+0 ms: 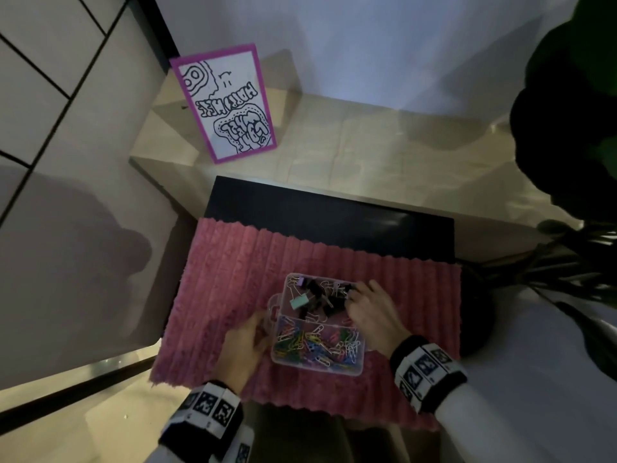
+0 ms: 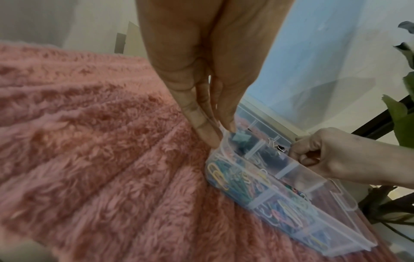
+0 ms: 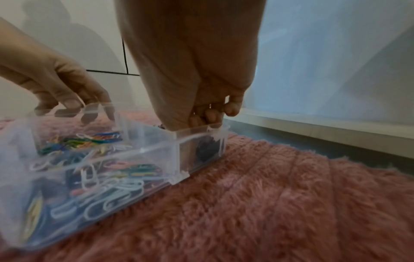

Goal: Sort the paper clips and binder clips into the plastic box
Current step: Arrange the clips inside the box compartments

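The clear plastic box point(image 1: 359, 370) sits on a pink ribbed fleece mat point(image 1: 233, 262), directly between the two hands. It is split into two compartments. The one nearer the person holds coloured paper clips point(image 1: 314, 342); the farther one holds binder clips point(image 1: 320, 297), mostly black, with one mint-green and one lilac piece among them.

The left hand point(image 1: 242, 349) is at the box's left end. Its thumb and fingers point(image 2: 206, 131) pinch the clear handle tab point(image 1: 274, 307) that projects from that end; the wrist view shows the tab's edge caught between the fingertips.

The right hand point(image 1: 370, 310) is at the opposite, far-right corner, over the binder-clip compartment. Its fingers point(image 3: 210, 115) are curled down at the box rim, with wire handles of binder clips showing against them. Whether they pinch a clip or merely rest on the rim cannot be told.

Both wrists carry black bands with printed square markers point(image 1: 425, 367).

Beyond the hands, the mat lies over a black table point(image 1: 334, 215). Farther off, a purple-framed card with black doodle lettering point(image 1: 227, 101) leans upright on a pale ledge point(image 1: 367, 145). Dark plant leaves point(image 1: 574, 128) hang to the right of the right hand.
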The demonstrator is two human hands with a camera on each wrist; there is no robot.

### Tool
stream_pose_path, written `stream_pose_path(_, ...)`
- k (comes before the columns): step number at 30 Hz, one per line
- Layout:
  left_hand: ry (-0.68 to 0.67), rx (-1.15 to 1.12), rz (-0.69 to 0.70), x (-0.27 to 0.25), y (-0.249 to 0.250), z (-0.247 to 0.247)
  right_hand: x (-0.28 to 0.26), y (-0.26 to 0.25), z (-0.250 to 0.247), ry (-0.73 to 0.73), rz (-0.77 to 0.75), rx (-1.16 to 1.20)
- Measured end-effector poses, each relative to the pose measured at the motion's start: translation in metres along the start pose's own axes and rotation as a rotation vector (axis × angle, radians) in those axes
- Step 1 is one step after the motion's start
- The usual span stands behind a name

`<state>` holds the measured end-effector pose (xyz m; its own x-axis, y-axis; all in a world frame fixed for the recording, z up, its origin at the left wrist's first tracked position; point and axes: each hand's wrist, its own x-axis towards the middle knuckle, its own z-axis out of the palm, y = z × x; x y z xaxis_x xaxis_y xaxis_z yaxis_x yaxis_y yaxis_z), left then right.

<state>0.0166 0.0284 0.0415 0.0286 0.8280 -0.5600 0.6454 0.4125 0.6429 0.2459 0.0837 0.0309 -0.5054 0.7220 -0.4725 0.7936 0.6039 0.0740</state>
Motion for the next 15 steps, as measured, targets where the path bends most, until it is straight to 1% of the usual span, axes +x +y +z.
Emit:
stream_pose_path(5,-0.018,-0.023,-0.015,0.004,-0.002,-0.002,0.001,0.005,-0.002,0.0,-0.074,-0.019)
stream_pose_path(9,-0.023,0.012,-0.012,0.006,-0.003,-0.003,0.003,0.014,-0.003,0.027,-0.125,-0.015)
stream_pose_path(11,-0.018,0.021,0.002,0.005,-0.001,-0.003,-0.002,0.022,-0.012,0.114,-0.087,0.062)
stream_pose_path(13,-0.015,0.035,0.017,0.003,0.0,-0.002,-0.014,0.022,-0.02,0.24,-0.048,0.232)
stream_pose_path(14,-0.01,0.04,0.021,0.003,0.0,-0.002,-0.023,0.015,-0.022,0.272,-0.035,0.3)
stream_pose_path(15,0.001,0.042,0.023,0.003,0.0,-0.001,-0.033,0.005,-0.023,0.27,-0.023,0.343)
